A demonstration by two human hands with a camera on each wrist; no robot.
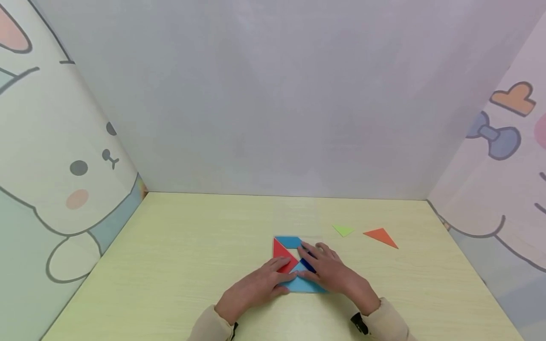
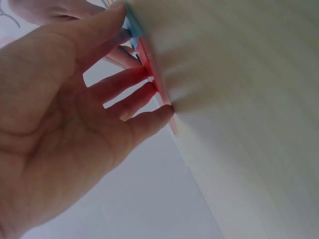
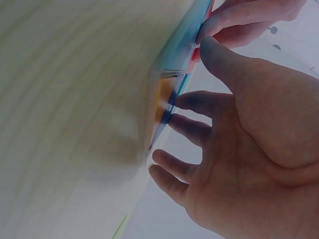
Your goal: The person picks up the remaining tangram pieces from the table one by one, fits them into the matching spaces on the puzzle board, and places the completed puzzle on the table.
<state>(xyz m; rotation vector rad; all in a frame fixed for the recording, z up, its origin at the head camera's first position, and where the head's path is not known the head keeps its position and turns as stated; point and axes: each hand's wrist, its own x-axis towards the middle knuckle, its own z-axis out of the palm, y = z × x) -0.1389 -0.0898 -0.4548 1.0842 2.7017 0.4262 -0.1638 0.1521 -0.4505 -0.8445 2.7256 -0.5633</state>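
Several flat tangram pieces lie together on the table in front of me. On the left is a red triangle (image 1: pixel 283 253), at the front a light blue triangle (image 1: pixel 300 285), at the back a blue parallelogram-like piece (image 1: pixel 287 242). A dark blue piece (image 1: pixel 308 265) is partly hidden under my right hand (image 1: pixel 330 270). With fingers extended, my left hand (image 1: pixel 260 284) touches the red triangle, its thumb at the light blue one. The right hand's fingertips rest on the dark blue piece and near the blue piece's right end, its thumb on the light blue triangle.
A small green triangle (image 1: pixel 343 230) and an orange triangle (image 1: pixel 382 237) lie apart on the table (image 1: pixel 192 246), to the right of the group. Behind the group is a faint see-through rectangle (image 1: pixel 296 215). A pale wall stands at the back, with cartoon-printed panels on both sides.
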